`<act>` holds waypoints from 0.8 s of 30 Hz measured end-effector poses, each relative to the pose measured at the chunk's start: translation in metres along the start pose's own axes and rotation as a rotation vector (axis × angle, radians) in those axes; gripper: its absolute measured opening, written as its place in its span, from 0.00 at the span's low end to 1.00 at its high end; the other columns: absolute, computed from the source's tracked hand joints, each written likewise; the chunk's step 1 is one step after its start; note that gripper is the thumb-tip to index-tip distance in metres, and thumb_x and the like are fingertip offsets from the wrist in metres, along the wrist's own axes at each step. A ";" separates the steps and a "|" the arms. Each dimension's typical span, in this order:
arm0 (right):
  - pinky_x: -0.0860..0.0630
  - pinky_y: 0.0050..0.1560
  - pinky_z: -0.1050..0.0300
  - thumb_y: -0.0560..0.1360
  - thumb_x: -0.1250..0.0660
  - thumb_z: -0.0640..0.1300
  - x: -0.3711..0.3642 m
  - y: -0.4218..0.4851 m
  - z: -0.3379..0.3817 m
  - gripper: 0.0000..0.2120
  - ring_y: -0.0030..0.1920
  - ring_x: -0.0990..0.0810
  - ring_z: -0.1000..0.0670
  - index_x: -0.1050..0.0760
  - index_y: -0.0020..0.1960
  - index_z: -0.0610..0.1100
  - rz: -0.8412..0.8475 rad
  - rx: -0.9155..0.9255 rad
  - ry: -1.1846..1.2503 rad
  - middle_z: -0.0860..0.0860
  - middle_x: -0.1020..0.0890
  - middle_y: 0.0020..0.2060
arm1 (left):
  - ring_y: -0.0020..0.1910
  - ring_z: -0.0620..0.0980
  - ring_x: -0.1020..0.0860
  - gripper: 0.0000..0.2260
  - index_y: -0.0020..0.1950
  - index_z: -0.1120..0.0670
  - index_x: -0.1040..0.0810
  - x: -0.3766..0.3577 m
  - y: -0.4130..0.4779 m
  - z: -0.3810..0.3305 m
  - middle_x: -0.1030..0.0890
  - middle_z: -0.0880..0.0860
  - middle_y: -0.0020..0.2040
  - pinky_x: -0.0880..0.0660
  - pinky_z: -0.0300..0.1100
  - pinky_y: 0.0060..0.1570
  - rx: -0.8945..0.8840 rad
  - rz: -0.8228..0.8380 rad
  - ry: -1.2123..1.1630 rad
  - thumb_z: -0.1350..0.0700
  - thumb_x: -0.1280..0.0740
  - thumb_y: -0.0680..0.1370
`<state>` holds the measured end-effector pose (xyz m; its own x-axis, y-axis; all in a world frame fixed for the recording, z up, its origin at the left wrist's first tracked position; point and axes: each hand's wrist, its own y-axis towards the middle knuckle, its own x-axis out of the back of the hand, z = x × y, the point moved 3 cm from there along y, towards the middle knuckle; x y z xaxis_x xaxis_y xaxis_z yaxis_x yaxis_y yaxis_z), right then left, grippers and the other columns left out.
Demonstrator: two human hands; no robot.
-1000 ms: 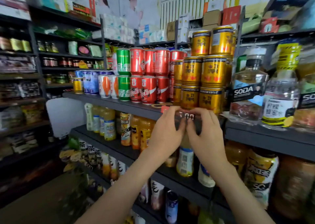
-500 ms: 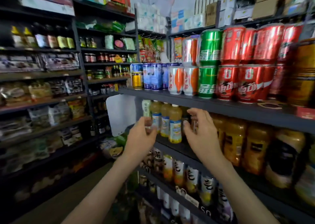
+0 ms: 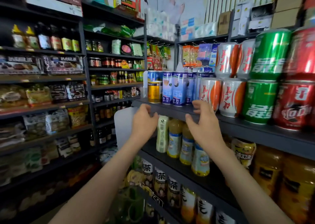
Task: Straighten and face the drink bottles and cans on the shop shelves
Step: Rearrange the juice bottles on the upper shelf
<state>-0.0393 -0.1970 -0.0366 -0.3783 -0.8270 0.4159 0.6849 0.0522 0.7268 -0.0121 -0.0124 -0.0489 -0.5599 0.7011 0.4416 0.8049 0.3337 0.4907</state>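
Nothing gripped: our left hand (image 3: 144, 121) & right hand (image 3: 203, 128), loosely spread, reach toward the blue cans (image 3: 172, 89); next, prob. squaring those.

We're counting, L to R: 1 gold can (image 3: 154, 92), at least 3 blue cans (image 3: 178, 89) up front, 4 silver-orange cans (image 3: 210, 94), 2 green cans (image 3: 260, 102), 2 red cans (image 3: 293, 104); below, 1 pale bottle (image 3: 162, 133), 3 yellow-label bottles (image 3: 186, 149).

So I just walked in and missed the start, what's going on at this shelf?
A person stands at shop shelves of drinks. The left hand and right hand are raised at the shelf edge, just below the blue cans, fingers loosely curled, holding nothing. No can is gripped yet.
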 end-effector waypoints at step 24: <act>0.29 0.60 0.62 0.76 0.33 0.48 -0.088 0.083 0.010 0.22 0.56 0.27 0.59 0.32 0.68 0.46 -0.088 -0.108 -0.041 0.53 0.26 0.59 | 0.61 0.60 0.27 0.31 0.65 0.62 0.32 -0.007 0.136 0.021 0.27 0.62 0.61 0.31 0.48 0.54 -0.221 -0.225 -0.308 0.53 0.23 0.68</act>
<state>0.0448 -0.1148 -0.0076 -0.4636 -0.8020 0.3766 0.7100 -0.0820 0.6994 0.1056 0.0409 -0.0008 -0.6047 0.7927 0.0769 0.5893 0.3804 0.7127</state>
